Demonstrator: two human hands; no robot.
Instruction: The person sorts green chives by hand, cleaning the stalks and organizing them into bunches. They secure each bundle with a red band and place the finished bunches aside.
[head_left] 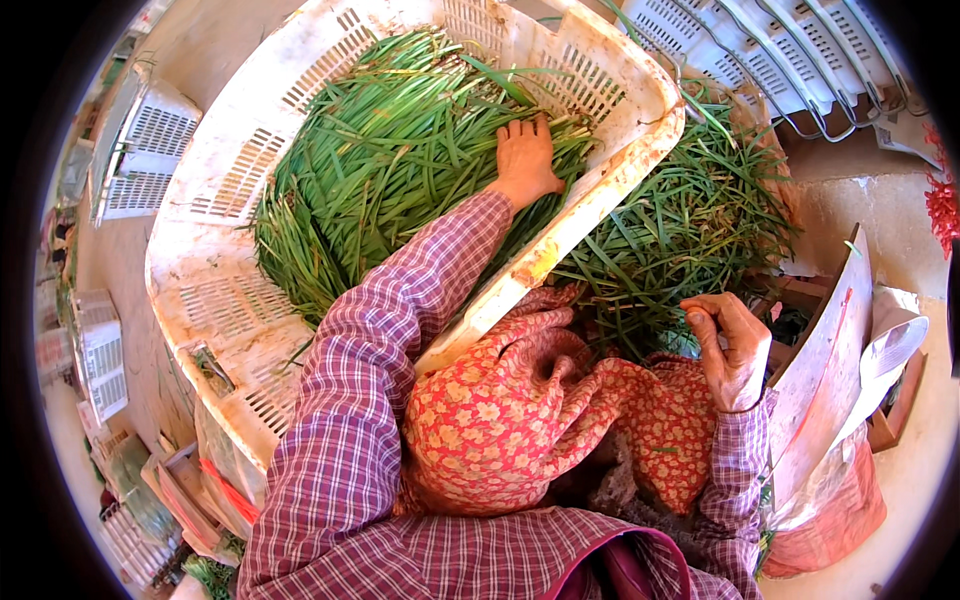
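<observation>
A large, dirty white plastic crate (pixel 225 205) with slotted walls stands tilted at my left. Long green garlic chives (pixel 385 150) lie bundled inside it. My left hand (pixel 525 162) reaches over the rim and rests on the chives near the crate's right wall, its fingers spread and its thumb out to the side. Loose, tangled chive leaves (pixel 680 215) are heaped beside the crate, in front of me. Near this heap my right hand (pixel 735 350) is raised, fingers curled toward the thumb, with nothing showing in them.
A red flowered cloth (pixel 490 430) covers my lap below the crate's rim. More white slotted crates (pixel 150 145) stand at the far left, another at the upper right with metal bars (pixel 790 60). A board (pixel 820 370) leans at right, above a reddish sack (pixel 835 510).
</observation>
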